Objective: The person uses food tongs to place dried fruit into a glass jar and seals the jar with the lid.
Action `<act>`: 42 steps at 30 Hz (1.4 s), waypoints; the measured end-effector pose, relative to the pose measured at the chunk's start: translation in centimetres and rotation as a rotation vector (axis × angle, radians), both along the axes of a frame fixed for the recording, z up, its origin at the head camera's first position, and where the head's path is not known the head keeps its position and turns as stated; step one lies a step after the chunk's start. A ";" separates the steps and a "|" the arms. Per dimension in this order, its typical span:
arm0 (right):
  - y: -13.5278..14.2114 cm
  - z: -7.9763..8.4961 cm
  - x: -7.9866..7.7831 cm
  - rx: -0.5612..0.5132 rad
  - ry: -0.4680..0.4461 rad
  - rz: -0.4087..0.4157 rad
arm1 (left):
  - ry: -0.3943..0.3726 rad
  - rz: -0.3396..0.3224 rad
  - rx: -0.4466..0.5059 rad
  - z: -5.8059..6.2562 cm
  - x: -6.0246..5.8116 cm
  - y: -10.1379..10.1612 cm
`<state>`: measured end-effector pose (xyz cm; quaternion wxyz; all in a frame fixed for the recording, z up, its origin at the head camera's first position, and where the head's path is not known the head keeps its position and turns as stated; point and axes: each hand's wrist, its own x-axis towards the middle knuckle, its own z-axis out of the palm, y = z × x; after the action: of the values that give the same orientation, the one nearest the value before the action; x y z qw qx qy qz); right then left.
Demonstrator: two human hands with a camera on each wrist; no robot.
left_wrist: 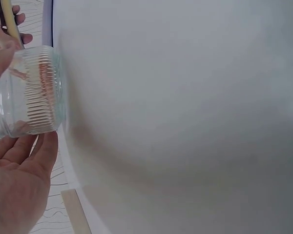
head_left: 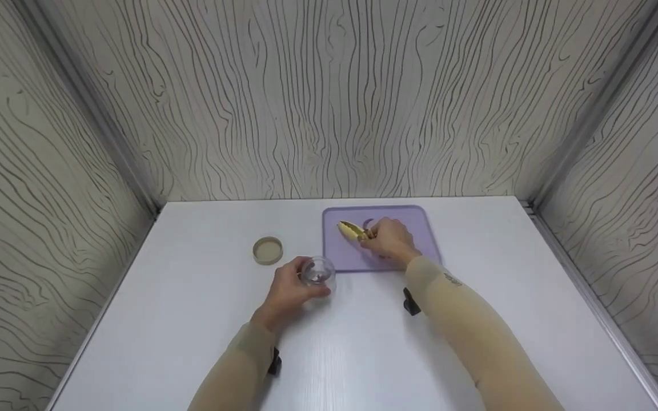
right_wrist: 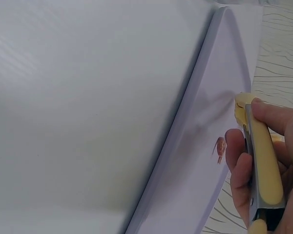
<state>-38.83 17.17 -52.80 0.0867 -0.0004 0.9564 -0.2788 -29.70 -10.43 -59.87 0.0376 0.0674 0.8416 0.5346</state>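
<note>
My left hand [head_left: 290,290] holds a clear glass jar [head_left: 319,269], its thumb and fingers round the sides. Ribs run along the jar's wall [left_wrist: 41,92] in the left wrist view; a reddish tint shows through them, but I cannot tell whether anything is inside. My right hand [head_left: 389,238] grips a pair of yellow and metal tongs [head_left: 353,230] over the lilac tray [head_left: 383,264]. The tongs' tips point left, and whether they pinch anything is unclear. A small reddish-brown piece [right_wrist: 220,147] lies on the tray in the right wrist view.
A round beige lid [head_left: 268,251] rests on the white table [head_left: 203,319], left of the jar. The tray stands toward the back of the table. Wood-patterned panels [head_left: 329,114] enclose the back and both sides.
</note>
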 end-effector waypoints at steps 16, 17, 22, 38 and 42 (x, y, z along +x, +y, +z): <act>0.1 1.5 0.7 -0.038 0.005 -0.006 | 0.030 -0.013 -0.018 0.1 -0.1 -0.2; 0.1 1.6 0.7 -0.042 0.004 -0.004 | 0.032 -0.014 -0.019 0.1 -0.1 -0.2; 0.0 2.1 1.3 -0.071 0.002 0.009 | 0.028 -0.009 -0.030 0.2 -0.1 -0.2; 0.5 3.0 3.3 -0.107 0.025 0.054 | 0.012 -0.020 -0.027 0.1 -0.2 -0.1; 0.8 3.2 3.9 -0.113 0.033 0.073 | 0.016 -0.024 -0.040 0.1 -0.2 0.0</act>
<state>-34.94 17.98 -49.62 0.0808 -0.0448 0.9398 -0.3289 -29.87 -10.47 -59.73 0.0385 0.0811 0.8516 0.5164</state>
